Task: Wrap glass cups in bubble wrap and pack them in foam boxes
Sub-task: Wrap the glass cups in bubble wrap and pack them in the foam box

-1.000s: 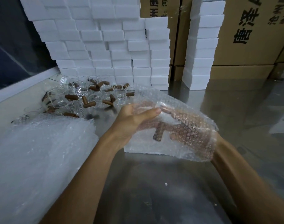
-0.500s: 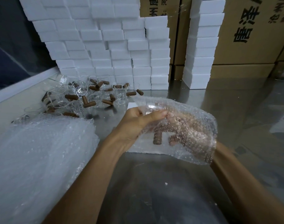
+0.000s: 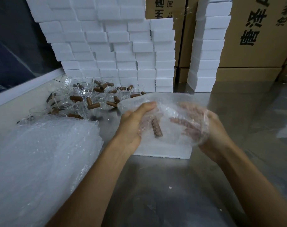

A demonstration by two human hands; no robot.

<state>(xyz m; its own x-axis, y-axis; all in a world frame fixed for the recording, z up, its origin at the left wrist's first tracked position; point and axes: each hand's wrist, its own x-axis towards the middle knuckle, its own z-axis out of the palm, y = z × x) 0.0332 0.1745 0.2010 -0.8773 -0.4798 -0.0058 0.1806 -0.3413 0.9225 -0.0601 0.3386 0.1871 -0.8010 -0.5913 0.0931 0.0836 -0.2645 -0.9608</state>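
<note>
A glass cup with a brown wooden handle (image 3: 157,127) lies inside a sheet of bubble wrap (image 3: 170,112) held between both hands. My left hand (image 3: 133,122) grips the bundle from the left, thumb on top. My right hand (image 3: 205,128) cups it from the right, its fingers seen through the wrap. The bundle hangs just above an open white foam box (image 3: 162,152) on the steel table. The cup's glass body is hard to make out through the bubbles.
Several loose glass cups with brown handles (image 3: 88,99) lie at the back left. A pile of bubble wrap sheets (image 3: 41,158) fills the left foreground. Stacked white foam boxes (image 3: 110,46) and another stack (image 3: 208,46) stand behind, before cardboard cartons (image 3: 257,33).
The loose sheet has been drawn tighter round the cup. Both hands have closed in on the bundle, and the right hand has come up round its right side.
</note>
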